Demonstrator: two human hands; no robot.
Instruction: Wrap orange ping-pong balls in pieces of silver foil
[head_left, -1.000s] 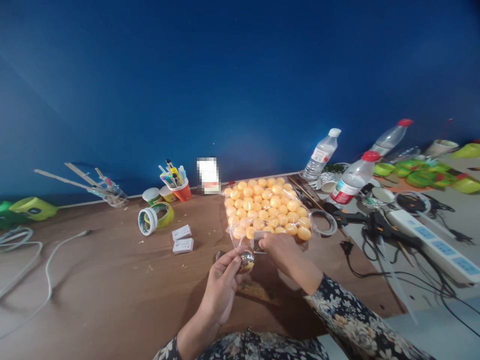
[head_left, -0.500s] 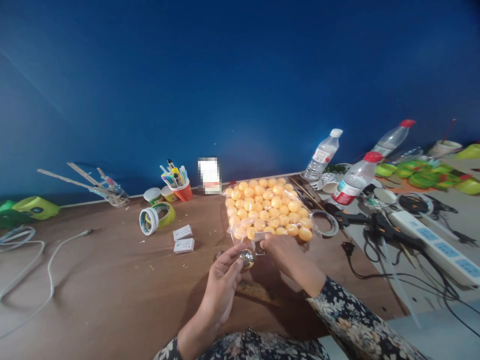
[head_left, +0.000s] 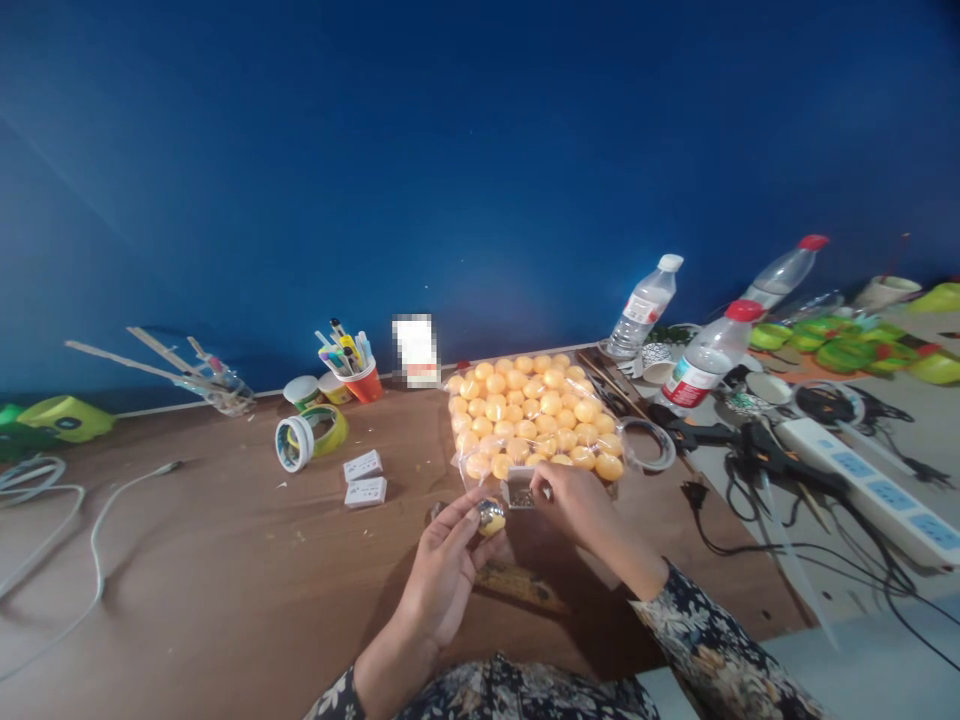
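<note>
My left hand (head_left: 444,560) pinches a small ball (head_left: 491,517) between thumb and fingers. Shiny silver covers its upper part, and plain yellow-orange shows below. Just right of it lies a small open box (head_left: 519,490) with tiny metallic pieces inside, too small to name. My right hand (head_left: 574,505) reaches to the box's right side, thumb and fingertips pressed together; what they hold, if anything, is hidden. Directly behind the box rests a clear plastic bag of orange balls (head_left: 529,415). A brownish stick-like piece (head_left: 521,585) lies on the table beneath my hands.
Two small white boxes (head_left: 365,491) lie left of my hands, near tape rolls (head_left: 294,444) and a red cup of pens (head_left: 361,382). To the right are plastic bottles (head_left: 705,360), a glue gun (head_left: 787,465), a power strip (head_left: 874,490) and loose black cables.
My right hand has shifted slightly right, revealing the open box's inside. The ball in my left hand has turned, so more of its yellow-orange surface faces me.
</note>
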